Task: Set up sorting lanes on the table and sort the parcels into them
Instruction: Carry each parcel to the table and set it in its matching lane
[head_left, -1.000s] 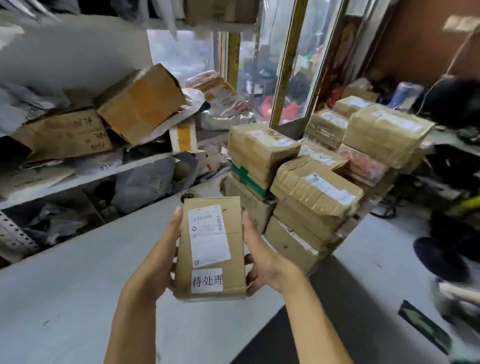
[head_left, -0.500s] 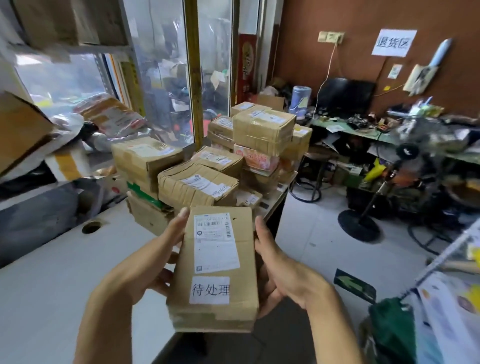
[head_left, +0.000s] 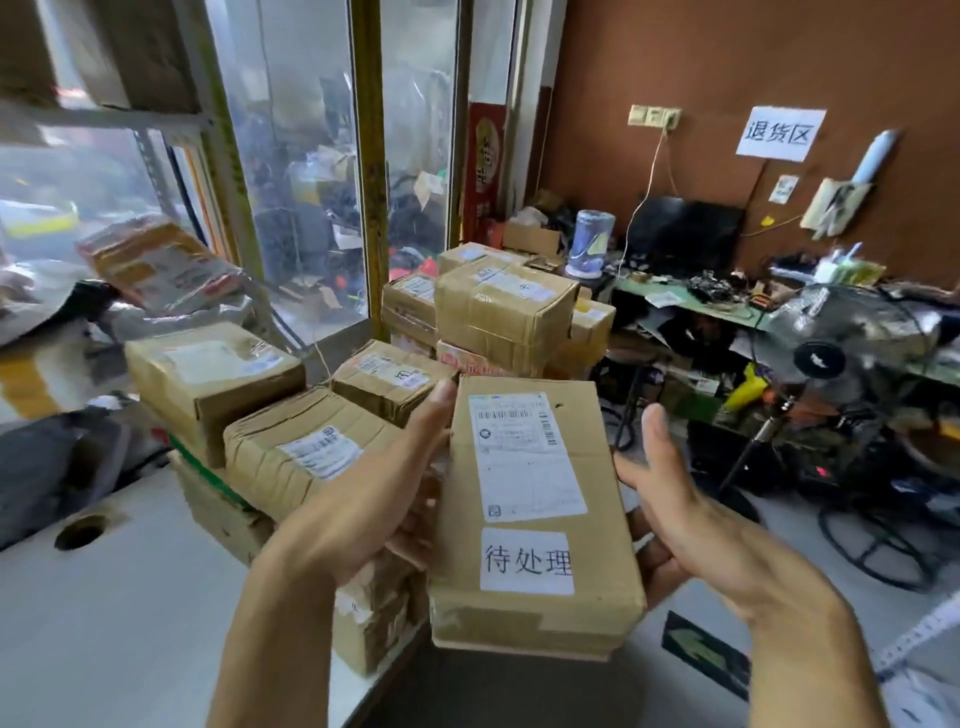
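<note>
A person holds a long brown cardboard parcel up in front of the head camera, lifted clear of the white table and just past its near right edge. The left hand cups the parcel's left side, thumb laid straight along the top left edge and fingers tucked beneath it. The right hand lies against the parcel's right side with its thumb raised clear of the cardboard and the fingers underneath, so the hold is loose. On the parcel's top face sit a shipping label and, nearer the person, a white sticker reading 待处理. To the left of and behind the parcel, a stack of taped cartons rests on the table. Behind the parcel, on the brown wall, hangs a paper sign reading 退货区.
</note>
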